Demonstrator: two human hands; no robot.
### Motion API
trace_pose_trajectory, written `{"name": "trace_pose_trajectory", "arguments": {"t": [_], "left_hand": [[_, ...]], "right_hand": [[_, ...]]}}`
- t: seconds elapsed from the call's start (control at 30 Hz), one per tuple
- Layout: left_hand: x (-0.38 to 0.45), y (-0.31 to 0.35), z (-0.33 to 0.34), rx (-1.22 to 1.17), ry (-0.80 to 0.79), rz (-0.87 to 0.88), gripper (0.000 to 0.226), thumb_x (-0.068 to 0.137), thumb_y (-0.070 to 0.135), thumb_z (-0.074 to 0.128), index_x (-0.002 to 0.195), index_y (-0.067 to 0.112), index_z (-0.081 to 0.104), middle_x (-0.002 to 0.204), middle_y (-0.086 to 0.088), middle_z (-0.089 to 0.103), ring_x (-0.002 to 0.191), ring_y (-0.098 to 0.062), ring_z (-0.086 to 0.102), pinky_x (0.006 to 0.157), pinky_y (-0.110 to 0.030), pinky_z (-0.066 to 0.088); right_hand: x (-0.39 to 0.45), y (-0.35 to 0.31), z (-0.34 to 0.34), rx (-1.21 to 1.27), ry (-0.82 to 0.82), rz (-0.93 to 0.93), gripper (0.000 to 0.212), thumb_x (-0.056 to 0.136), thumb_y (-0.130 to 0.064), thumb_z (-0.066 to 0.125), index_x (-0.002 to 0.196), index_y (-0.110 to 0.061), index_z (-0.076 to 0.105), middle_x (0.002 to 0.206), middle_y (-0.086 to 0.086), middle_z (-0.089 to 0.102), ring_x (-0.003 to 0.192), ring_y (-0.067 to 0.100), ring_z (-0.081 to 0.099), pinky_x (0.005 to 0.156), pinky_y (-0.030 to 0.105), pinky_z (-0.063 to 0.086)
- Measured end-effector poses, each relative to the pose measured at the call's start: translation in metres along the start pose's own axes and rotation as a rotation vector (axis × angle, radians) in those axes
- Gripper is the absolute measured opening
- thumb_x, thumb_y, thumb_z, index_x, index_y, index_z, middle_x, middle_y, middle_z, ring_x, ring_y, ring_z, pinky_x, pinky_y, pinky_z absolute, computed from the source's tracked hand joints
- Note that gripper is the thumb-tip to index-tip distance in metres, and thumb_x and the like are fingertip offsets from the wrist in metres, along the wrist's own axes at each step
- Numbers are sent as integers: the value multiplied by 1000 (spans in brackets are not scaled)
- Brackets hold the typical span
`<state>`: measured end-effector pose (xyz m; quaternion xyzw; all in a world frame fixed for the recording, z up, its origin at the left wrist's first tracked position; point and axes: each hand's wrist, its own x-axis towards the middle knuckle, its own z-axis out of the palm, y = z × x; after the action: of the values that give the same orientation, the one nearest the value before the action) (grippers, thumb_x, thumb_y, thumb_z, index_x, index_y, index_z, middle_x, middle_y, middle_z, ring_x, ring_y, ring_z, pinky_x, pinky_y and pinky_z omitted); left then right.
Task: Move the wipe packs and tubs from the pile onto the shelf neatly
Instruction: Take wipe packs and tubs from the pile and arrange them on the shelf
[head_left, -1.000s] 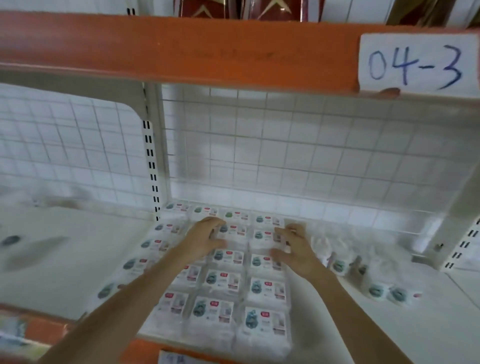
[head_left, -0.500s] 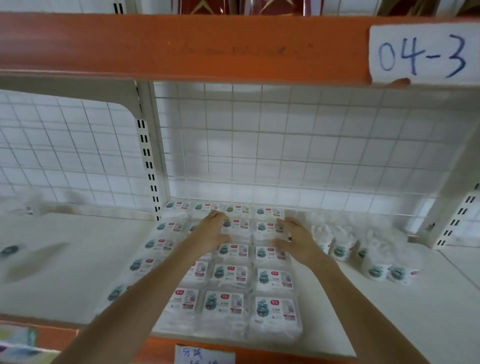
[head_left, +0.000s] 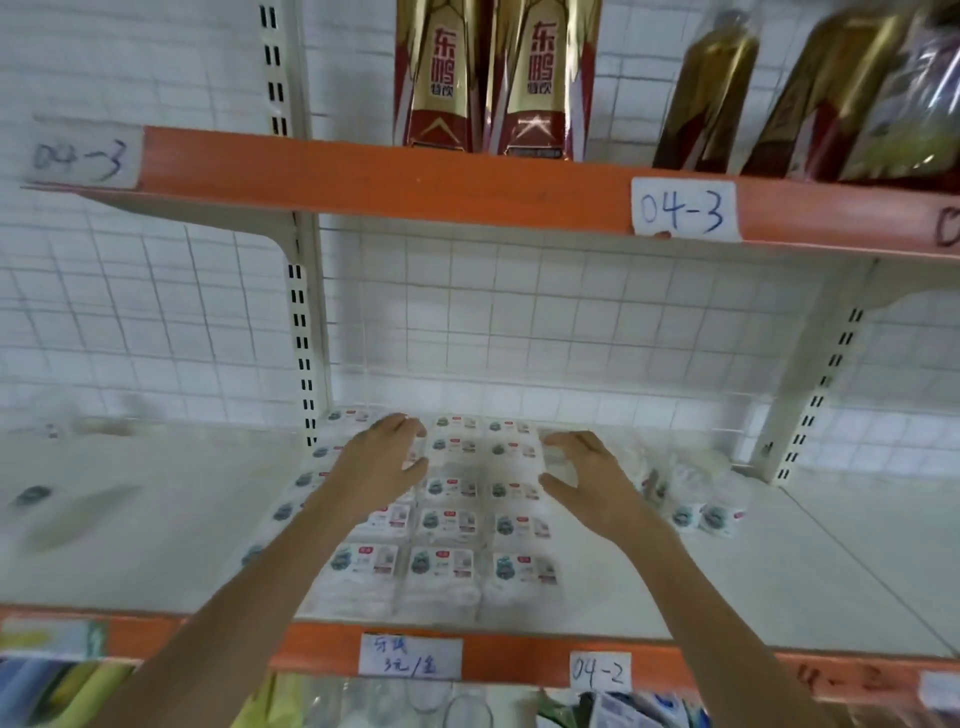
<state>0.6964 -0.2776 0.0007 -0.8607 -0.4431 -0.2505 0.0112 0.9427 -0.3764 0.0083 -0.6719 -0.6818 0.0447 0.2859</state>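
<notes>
Several white wipe packs (head_left: 441, 566) with teal and red labels lie in neat rows on the white shelf (head_left: 779, 587). My left hand (head_left: 382, 462) hovers over the back left packs, its fingers spread and relaxed, holding nothing. My right hand (head_left: 587, 478) is over the right edge of the rows, fingers and thumb spread, also holding nothing. A loose pile of small packs (head_left: 691, 504) lies to the right of the rows, blurred.
An orange upper shelf edge (head_left: 415, 182) labelled 04-3 hangs overhead, with tall bottles (head_left: 441, 78) on it. White uprights (head_left: 304, 338) stand at the back left and right. The orange front edge (head_left: 519, 660) carries price tags. A blurred pack (head_left: 34, 496) lies far left.
The view has tilted up and back, showing the upper shelf and its bottles. Both hands have lifted slightly off the back packs and spread apart.
</notes>
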Motion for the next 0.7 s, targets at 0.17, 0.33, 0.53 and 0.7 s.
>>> {"name": "trace_pose_trajectory", "arguments": {"t": [0.17,0.33,0.53,0.7], "left_hand": [[-84,8,-29,52,64,-3,36,90,30,54,122,14,53,114,-3,57,106,-20,56,85,-30,44],[-181,7,-49,33,75,-169,54,73,49,39,102,11,64,91,-6,64,83,-24,65,68,-32,50],[-309,-8,-80,34,-10,-529,48,85,42,53,124,14,53,116,-3,58,100,-21,61,80,-32,49],[-396,-19,-131,133,4,-730,39,90,32,55,127,22,49,121,2,54,105,-14,56,83,-25,45]], "right_hand": [[-70,-10,-10,-41,-11,-124,37,90,-31,57,124,-20,50,125,-1,47,113,15,51,91,26,45],[-122,-14,6,-9,-130,-166,34,90,-33,56,122,-24,51,122,-4,44,108,12,52,84,20,41],[-163,-49,58,94,-285,-313,35,89,-33,58,122,-23,51,118,-6,44,105,11,50,84,23,42],[-182,-110,102,210,-433,-420,24,89,-34,57,112,-34,48,110,-15,38,100,2,43,82,20,39]]}}
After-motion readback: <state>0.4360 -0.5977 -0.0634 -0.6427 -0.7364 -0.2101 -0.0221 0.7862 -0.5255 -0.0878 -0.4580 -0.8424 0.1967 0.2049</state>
